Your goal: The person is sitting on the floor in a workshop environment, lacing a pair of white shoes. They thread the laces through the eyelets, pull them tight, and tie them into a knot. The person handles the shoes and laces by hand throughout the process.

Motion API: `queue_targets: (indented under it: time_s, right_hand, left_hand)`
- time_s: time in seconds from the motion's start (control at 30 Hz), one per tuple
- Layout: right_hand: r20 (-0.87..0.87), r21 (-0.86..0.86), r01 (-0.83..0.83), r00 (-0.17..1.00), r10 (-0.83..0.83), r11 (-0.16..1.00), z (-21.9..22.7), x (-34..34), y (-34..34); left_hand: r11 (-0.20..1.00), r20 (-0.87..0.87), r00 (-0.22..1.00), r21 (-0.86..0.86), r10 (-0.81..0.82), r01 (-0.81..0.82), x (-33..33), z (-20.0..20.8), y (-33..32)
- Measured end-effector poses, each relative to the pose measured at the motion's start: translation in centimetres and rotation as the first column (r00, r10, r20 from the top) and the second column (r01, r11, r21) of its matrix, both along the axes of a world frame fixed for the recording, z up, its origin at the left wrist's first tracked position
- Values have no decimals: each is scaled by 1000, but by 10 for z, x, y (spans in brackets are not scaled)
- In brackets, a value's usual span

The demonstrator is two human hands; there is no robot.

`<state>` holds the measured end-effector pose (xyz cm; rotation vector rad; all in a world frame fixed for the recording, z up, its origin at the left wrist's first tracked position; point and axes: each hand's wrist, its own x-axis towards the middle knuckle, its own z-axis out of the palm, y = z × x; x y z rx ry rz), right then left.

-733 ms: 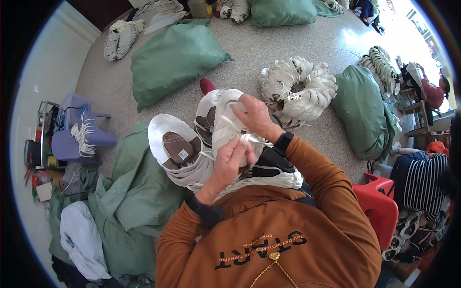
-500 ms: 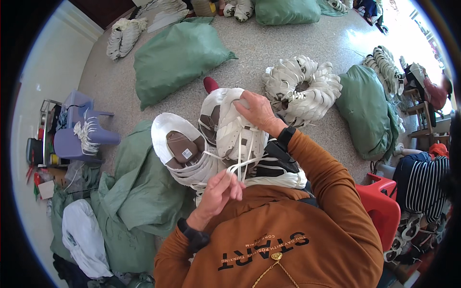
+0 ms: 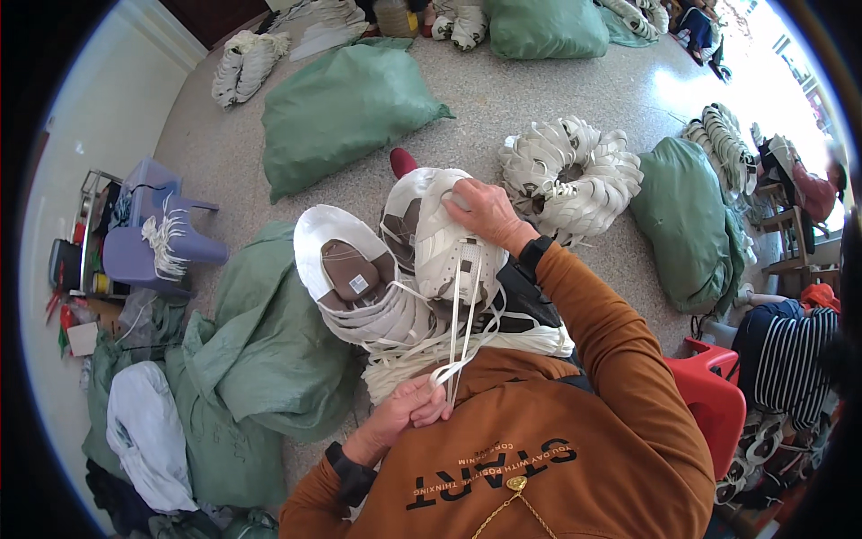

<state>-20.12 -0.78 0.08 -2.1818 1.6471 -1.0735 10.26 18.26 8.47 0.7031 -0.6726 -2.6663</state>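
A cream-white shoe upper (image 3: 460,242) lies over my lap, its toe pointing away from me. My right hand (image 3: 488,214) grips it near the toe. My left hand (image 3: 413,406), close to my body, is closed on white shoelaces (image 3: 461,346) that run taut from the upper's eyelets. To the left, a stack of nested white shoe uppers (image 3: 377,314) shows a brown insole-like lining inside the top one. Another upper (image 3: 401,216) with a brown lining sits behind the held one. A bundle of loose white laces (image 3: 404,364) lies across my lap.
A ring of white uppers (image 3: 575,180) lies on the floor ahead. Green sacks (image 3: 350,112) stand ahead, with another sack (image 3: 687,225) at right and green cloth (image 3: 278,341) at left. A purple stool (image 3: 166,242) holds laces. A red stool (image 3: 709,386) is at my right; people sit farther off.
My left hand has pulled the laces down toward my body, drawing them into longer, straighter strands. The right hand still grips the upper. The whole view has shifted slightly.
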Motion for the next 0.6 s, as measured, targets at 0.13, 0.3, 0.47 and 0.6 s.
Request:
queue_targets:
  time_s: [0.13,0.3,0.47,0.6]
  right_hand:
    - [32,10,86,996,-86,996,4,0,2]
    - [347,-86,217,921,-175,972,17,-35,31]
    - [357,111,216,902,-242,970,-3,-64,115]
    - [327,124,180,921,-212,976,-8,-52,153]
  left_hand:
    - [991,31,998,-129,50,-46,-14,10,-4]
    - [873,-17,993,-474,118,-112,-32,54,-31]
    - [802,-173,975,-558,138,-212,-55,93,-50]
    - [734,-273,955,-625,113,-265,-75,98,-66]
